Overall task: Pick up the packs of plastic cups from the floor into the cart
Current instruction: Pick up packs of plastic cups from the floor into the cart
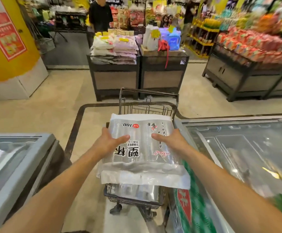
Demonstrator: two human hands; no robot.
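Grey freezer: a chest unit standing well out to the left of the grip.
Left hand: clasps the left edge of the pack, thumb flat across the top film, fingers tucked under and out of sight.
Pack of plastic cups: clear film with black and red print, held level between both hands, right over the cart's basket.
Second pack: just beneath the held one, its white end flap poking out on the near side of the grip; I cannot tell whether the hands carry it too.
Cart: dark wire, below and beyond the grip, with more clear film inside.
Right hand: clasps the right edge, thumb on top.
Glass-topped freezer: just right of the grip.
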